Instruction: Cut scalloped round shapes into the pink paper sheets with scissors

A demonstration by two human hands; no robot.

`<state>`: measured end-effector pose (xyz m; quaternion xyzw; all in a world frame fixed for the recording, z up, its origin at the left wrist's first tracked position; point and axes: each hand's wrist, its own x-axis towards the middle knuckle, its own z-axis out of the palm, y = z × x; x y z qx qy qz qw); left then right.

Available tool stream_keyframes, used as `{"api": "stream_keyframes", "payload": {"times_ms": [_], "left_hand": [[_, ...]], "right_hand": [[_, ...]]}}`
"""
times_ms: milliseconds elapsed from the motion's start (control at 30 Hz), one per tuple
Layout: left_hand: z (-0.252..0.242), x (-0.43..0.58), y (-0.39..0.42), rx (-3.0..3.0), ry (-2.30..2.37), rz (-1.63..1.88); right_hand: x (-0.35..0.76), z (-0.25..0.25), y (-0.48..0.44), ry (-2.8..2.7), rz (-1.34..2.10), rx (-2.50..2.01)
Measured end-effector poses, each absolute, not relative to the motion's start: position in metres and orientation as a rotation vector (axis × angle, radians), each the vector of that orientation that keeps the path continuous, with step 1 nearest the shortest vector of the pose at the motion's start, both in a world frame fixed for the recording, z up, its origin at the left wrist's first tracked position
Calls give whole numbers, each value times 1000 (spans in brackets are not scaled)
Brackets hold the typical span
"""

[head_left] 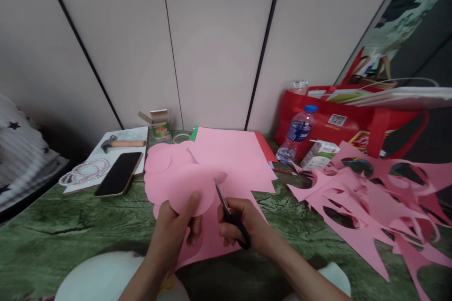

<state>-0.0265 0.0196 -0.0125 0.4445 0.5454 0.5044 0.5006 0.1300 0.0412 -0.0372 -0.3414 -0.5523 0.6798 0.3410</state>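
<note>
My left hand point(180, 223) pinches the near edge of a rounded piece of pink paper point(192, 188), thumb on top. Black-handled scissors point(230, 216) are in my right hand point(243, 225), with the fingers wrapped round the handles. Their blades point up and left, at the right edge of the rounded piece. A curling strip of paper sticks out past the blade tips. Beneath lie larger pink sheets point(229, 150), and a stack of round pink pieces point(158, 159) sits to the left. Whether the blades touch the paper I cannot tell.
Pink offcuts point(367, 207) with round holes heap up at the right. Behind them are a small white box point(319, 154), a water bottle point(296, 134) and a red bag point(325, 122). On the left lie a phone point(119, 174), a hammer point(123, 143) and beads point(84, 172).
</note>
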Motion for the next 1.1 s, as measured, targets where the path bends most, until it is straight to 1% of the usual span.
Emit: {"api": "stream_keyframes", "payload": {"times_ms": [233, 467, 1100], "left_hand": [[-8, -24, 16, 1088, 1483, 1191], [-5, -21, 11, 1068, 1486, 1088], [-3, -21, 11, 1122, 1502, 1083]], "right_hand": [[128, -43, 43, -1454, 1730, -880], [128, -40, 45, -1458, 1676, -785], [129, -44, 46, -1482, 1668, -757]]}}
